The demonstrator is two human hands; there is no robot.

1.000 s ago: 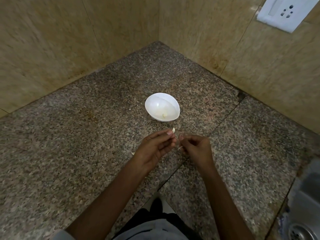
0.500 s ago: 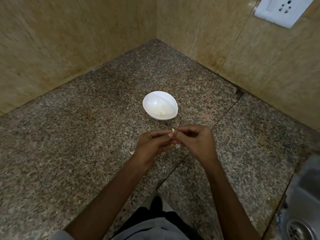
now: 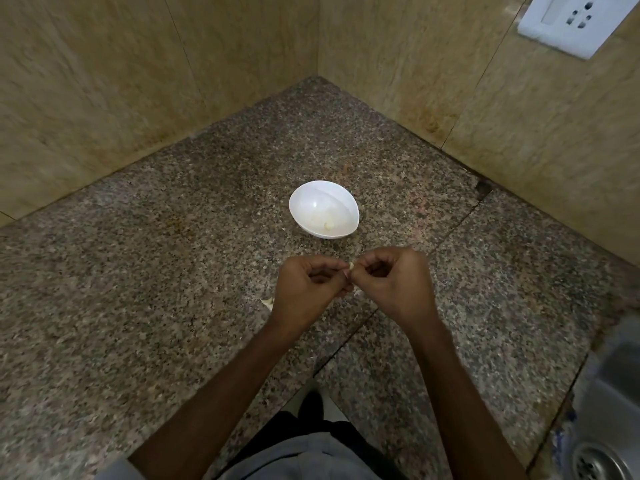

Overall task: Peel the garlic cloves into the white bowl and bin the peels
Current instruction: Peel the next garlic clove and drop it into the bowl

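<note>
A white bowl (image 3: 323, 209) stands on the granite counter (image 3: 156, 289) with one peeled clove (image 3: 328, 226) lying in it. Just in front of the bowl my left hand (image 3: 308, 292) and my right hand (image 3: 394, 285) meet with curled fingers. Between their fingertips they pinch a small garlic clove (image 3: 350, 266), of which only a pale tip shows. A scrap of garlic peel (image 3: 268, 302) lies on the counter beside my left wrist. No bin is in view.
Tiled walls close off the counter at the back, forming a corner behind the bowl. A wall socket (image 3: 571, 22) sits at the top right. A steel sink (image 3: 609, 427) with its drain lies at the lower right, past the counter's edge.
My right hand has risen from lower right to meet the left, and both sets of fingers have curled more tightly round the clove. The bowl has not moved.
</note>
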